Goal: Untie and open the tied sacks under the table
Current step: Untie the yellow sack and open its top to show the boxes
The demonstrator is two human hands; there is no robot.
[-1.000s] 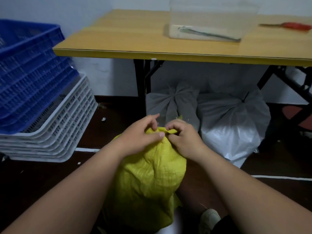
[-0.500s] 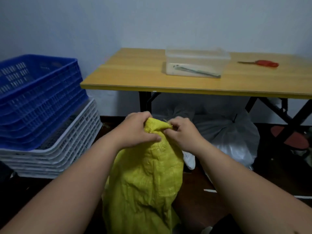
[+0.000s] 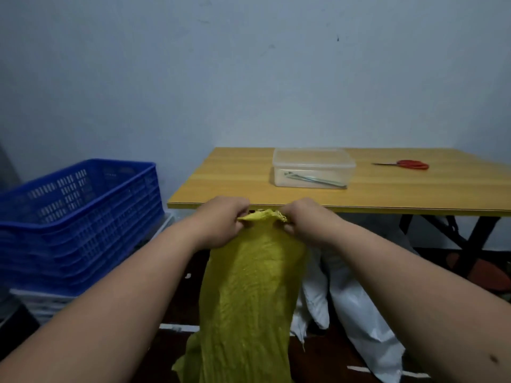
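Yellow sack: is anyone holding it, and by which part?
Yes. Both hands grip the yellow sack at its top edge, left hand and right hand at opposite sides.

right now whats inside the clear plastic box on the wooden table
Long metal pieces lie on the floor of the lidded clear plastic box; through its cloudy walls I cannot tell what they are.

Both hands, left hand [image 3: 221, 221] and right hand [image 3: 302, 218], have lifted the sack [image 3: 249, 294] mouth from below the table [image 3: 359, 197] edge up to it, moved apart, and stretched the sack long.
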